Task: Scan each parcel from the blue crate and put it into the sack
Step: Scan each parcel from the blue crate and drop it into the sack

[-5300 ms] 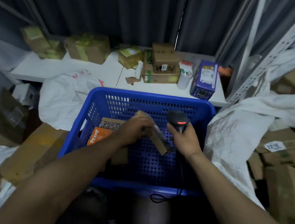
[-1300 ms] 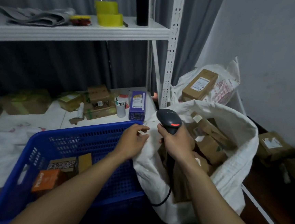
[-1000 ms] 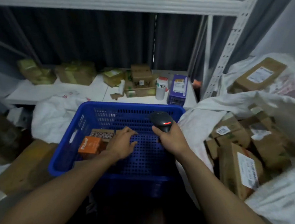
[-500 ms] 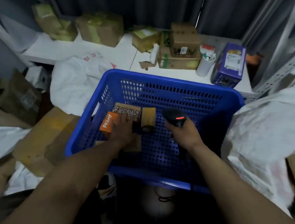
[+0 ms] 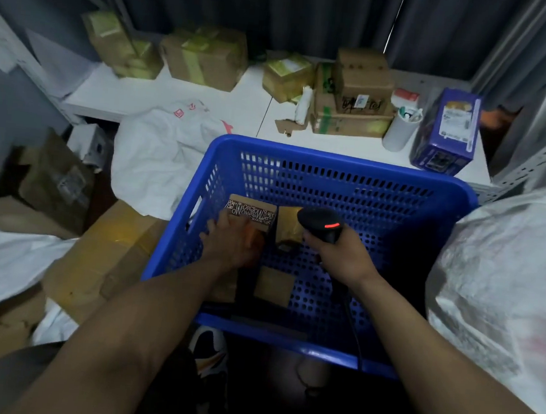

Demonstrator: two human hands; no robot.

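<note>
An orange parcel (image 5: 256, 238) is lying at the left side of the blue crate (image 5: 351, 167), almost wholly covered by the person's left hand (image 5: 228, 246). Only a strip of orange is showing past the thumb side. The fingers (image 5: 213, 229) are reaching forward across the parcel, up to the lower edge of a black-and-white lettered box (image 5: 251, 212) just behind it. Whether they are curling round the orange parcel or merely resting on it cannot be told from this angle.

Just right of the lettered box a brown parcel (image 5: 287, 224) is standing on end. A flat brown parcel (image 5: 273, 287) is lying on the crate floor beside the left wrist.

The right hand (image 5: 343, 261) is wrapping its fingers tightly round the handle of a black scanner (image 5: 319, 224). The scanner's head is hovering in front of the upright brown parcel, a red light glowing on top. Its cable (image 5: 354, 337) is trailing down over the crate's near wall.

A bulging white sack (image 5: 506, 276) is pressing against the crate's right side. A second white sack (image 5: 160, 157) is slumping off the white table (image 5: 136, 95) behind the crate. On the table, taped cartons (image 5: 357, 92), a white cup (image 5: 400, 132) and a purple box (image 5: 446, 136) are crowding the far edge.
</note>
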